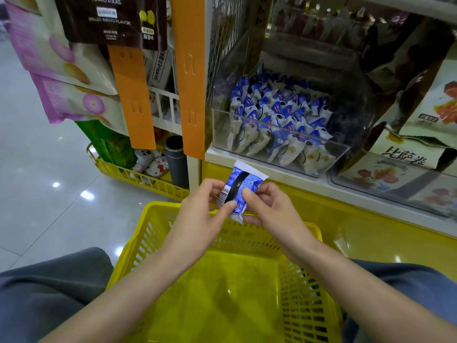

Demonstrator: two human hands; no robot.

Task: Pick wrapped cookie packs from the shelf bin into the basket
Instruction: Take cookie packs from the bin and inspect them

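A blue and white wrapped cookie pack (241, 185) is held above the far rim of the yellow basket (158, 233). My left hand (202, 209) pinches its left side, thumb across the lower part. My right hand (269, 206) pinches its right side. The basket sits between my knees and nothing shows on its floor. Above, a clear plastic shelf bin (346, 154) holds several more blue and white cookie packs (277, 117).
Orange hanging strips (190, 78) and hung snack bags (69, 70) flank the bin on the left. Boxed snacks (405, 154) stand to the right of it. A smaller yellow basket (138, 177) with goods sits on the shiny floor at left.
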